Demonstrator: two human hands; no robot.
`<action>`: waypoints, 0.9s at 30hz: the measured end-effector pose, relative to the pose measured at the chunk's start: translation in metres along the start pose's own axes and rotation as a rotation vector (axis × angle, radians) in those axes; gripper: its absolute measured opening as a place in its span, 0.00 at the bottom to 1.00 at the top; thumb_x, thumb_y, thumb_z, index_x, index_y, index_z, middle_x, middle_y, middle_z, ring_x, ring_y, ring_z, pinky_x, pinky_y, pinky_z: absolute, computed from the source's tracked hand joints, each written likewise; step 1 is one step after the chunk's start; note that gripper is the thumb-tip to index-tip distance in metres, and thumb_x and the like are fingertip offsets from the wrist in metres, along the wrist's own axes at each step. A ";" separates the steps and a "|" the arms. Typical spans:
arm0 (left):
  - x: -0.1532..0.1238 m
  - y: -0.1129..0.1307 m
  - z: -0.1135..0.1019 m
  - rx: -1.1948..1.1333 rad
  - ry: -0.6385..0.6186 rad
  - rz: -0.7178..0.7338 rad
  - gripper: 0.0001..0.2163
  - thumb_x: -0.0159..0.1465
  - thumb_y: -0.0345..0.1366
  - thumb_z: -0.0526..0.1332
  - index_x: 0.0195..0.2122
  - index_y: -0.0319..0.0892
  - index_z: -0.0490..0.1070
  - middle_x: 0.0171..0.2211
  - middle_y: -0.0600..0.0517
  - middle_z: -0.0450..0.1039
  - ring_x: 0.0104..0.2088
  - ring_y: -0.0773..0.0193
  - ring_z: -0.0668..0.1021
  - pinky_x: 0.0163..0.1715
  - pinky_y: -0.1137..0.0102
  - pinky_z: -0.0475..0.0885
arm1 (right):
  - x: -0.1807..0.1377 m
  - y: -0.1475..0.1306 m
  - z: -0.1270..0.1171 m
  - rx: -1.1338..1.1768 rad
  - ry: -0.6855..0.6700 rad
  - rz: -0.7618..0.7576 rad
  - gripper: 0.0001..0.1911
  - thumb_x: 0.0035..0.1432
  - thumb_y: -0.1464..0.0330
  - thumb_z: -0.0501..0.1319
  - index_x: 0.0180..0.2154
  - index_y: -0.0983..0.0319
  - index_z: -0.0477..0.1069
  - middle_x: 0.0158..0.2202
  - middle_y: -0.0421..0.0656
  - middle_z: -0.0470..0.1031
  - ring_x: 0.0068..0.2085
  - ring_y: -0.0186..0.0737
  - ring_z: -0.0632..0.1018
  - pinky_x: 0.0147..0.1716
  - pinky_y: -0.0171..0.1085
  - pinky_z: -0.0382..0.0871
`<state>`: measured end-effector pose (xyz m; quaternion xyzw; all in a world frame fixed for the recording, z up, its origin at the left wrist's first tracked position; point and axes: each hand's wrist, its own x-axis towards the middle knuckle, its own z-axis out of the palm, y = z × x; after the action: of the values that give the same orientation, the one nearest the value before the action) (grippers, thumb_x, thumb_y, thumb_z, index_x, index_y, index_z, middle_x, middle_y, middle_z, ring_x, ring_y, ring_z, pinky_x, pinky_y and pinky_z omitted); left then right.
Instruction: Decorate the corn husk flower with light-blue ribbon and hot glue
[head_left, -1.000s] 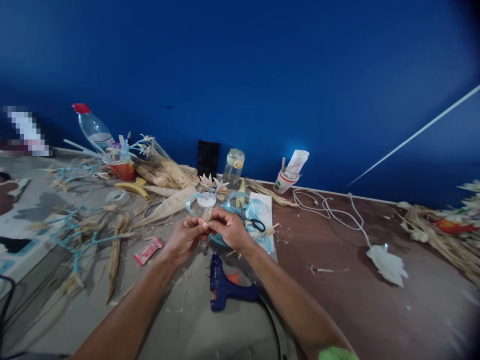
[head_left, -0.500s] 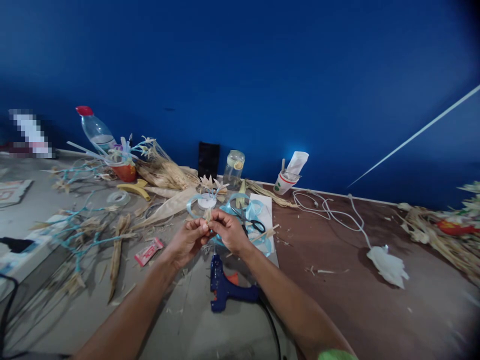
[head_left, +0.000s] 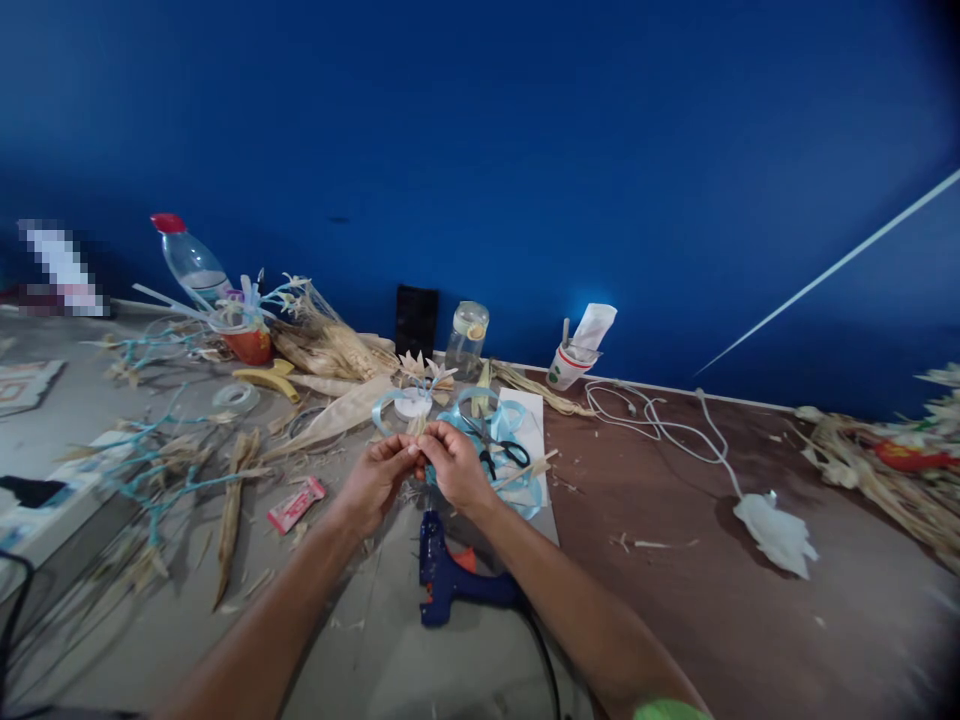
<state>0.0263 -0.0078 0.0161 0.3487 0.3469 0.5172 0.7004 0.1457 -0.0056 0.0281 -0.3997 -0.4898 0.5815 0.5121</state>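
Note:
My left hand (head_left: 373, 482) and my right hand (head_left: 459, 468) meet at the fingertips over the middle of the table. Both pinch a small piece of pale dried husk (head_left: 418, 425), mostly covered by the fingers. Just below them lies a blue hot glue gun (head_left: 442, 580), nozzle pointing away from me and cord running to the front edge. To the right of my right hand are black-handled scissors (head_left: 514, 454) and loops of light blue ribbon (head_left: 534, 492). Behind the fingers, pale husk flowers (head_left: 414, 368) rise by a round white piece (head_left: 412, 403).
Blue-wrapped stems (head_left: 154, 485), a pink packet (head_left: 296, 504), a tape roll (head_left: 236, 398) and a power strip (head_left: 56, 510) lie left. Along the blue wall stand a bottle (head_left: 193, 265), a glass jar (head_left: 466, 340) and a paper cup (head_left: 568, 368). A white cable (head_left: 705, 455) crosses the right side.
My fingertips have shifted slightly and closed tighter together around the husk piece. The glue gun and the things around it stay where they were.

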 end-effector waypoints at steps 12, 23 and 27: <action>-0.001 -0.002 0.000 0.190 0.108 0.130 0.08 0.51 0.37 0.67 0.29 0.38 0.74 0.23 0.53 0.72 0.23 0.70 0.71 0.27 0.75 0.66 | 0.003 0.002 0.000 0.048 0.113 -0.019 0.07 0.45 0.65 0.62 0.25 0.61 0.65 0.21 0.34 0.65 0.23 0.30 0.65 0.26 0.31 0.61; -0.002 0.002 0.003 0.072 0.095 0.075 0.09 0.48 0.35 0.69 0.29 0.37 0.76 0.23 0.52 0.72 0.23 0.72 0.70 0.24 0.76 0.64 | 0.004 0.001 -0.001 0.150 0.120 0.010 0.10 0.41 0.67 0.65 0.27 0.61 0.67 0.25 0.35 0.66 0.26 0.30 0.67 0.28 0.32 0.63; -0.003 0.003 0.003 0.020 0.101 0.063 0.08 0.48 0.34 0.69 0.29 0.38 0.77 0.22 0.53 0.71 0.22 0.73 0.69 0.24 0.77 0.64 | 0.003 -0.002 -0.002 0.196 0.055 0.033 0.09 0.41 0.67 0.65 0.28 0.62 0.69 0.26 0.36 0.68 0.26 0.30 0.67 0.28 0.31 0.63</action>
<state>0.0269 -0.0100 0.0205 0.3398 0.3758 0.5524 0.6619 0.1472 -0.0022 0.0300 -0.3715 -0.4095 0.6237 0.5524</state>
